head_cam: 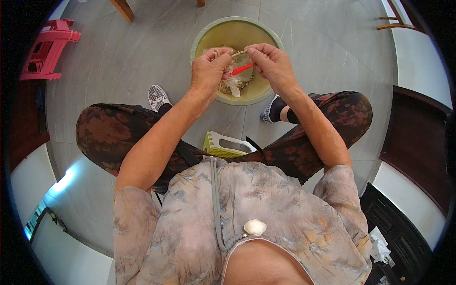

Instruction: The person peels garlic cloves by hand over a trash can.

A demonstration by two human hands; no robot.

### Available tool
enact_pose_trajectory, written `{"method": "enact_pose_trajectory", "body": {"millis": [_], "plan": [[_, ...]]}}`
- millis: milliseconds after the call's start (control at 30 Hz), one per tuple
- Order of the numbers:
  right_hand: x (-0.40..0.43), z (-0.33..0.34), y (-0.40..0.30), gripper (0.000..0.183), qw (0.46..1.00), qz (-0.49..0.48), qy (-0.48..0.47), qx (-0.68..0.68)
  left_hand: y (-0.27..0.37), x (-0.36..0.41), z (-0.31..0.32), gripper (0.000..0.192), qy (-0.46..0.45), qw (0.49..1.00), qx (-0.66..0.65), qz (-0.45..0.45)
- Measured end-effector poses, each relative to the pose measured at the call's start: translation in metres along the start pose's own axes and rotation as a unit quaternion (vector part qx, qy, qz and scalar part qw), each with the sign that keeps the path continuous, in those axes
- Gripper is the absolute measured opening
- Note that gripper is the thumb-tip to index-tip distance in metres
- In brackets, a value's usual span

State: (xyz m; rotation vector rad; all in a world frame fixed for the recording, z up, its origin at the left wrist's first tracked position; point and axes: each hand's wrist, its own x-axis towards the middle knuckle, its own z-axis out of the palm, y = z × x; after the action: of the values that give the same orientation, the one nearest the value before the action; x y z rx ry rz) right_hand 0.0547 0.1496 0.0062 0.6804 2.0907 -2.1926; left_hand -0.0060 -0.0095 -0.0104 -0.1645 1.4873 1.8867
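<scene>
Both of my hands are raised over a round, pale green bin [203, 34]. My left hand [212, 67] pinches a thin, pale strip [238, 54], whose material I cannot make out. The strip's other end is between the thumb and fingertips of my right hand [270, 64]. Just below the strip, a slim red object [242, 69] spans the gap between the hands. It looks like a small tool, and its right end runs under my right fingers; which hand bears it is unclear. Dry, pale scraps and a piece of clear plastic [234, 89] lie inside the bin.
A white and green folding step stool [224, 144] stands on the grey tiled floor between my legs. Pink plastic stools [50, 50] are at the far left. Wooden furniture legs [122, 9] show at the top. White tissue [380, 245] lies at the lower right.
</scene>
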Motion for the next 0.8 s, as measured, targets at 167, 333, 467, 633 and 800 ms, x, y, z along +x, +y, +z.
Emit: {"method": "enact_pose_trajectory", "body": {"millis": [167, 333, 467, 633, 800], "plan": [[0.0036, -0.0043, 0.0079, 0.026, 0.989, -0.061, 0.006, -0.135, 0.0043, -0.0015, 0.0013, 0.018, -0.007, 1.0, 0.022, 0.021], [0.0043, -0.0036, 0.0073, 0.027, 0.983, -0.079, 0.008, -0.168, -0.0018, 0.001, -0.0005, 0.016, -0.017, 0.999, 0.028, 0.022], [0.0003, -0.0022, 0.0022, 0.025, 0.998, -0.01, -0.012, -0.057, -0.0002, -0.0007, 0.0006, 0.017, -0.032, 0.999, 0.033, 0.021], [-0.0017, 0.001, 0.0041, 0.02, 0.999, 0.026, -0.029, 0.028, -0.001, -0.0009, 0.0006, 0.016, -0.036, 0.998, 0.024, 0.036], [-0.0018, 0.002, 0.0056, 0.018, 0.998, 0.004, -0.039, 0.046, -0.0007, -0.0008, 0.0007, 0.015, -0.046, 0.998, 0.004, 0.031]]}}
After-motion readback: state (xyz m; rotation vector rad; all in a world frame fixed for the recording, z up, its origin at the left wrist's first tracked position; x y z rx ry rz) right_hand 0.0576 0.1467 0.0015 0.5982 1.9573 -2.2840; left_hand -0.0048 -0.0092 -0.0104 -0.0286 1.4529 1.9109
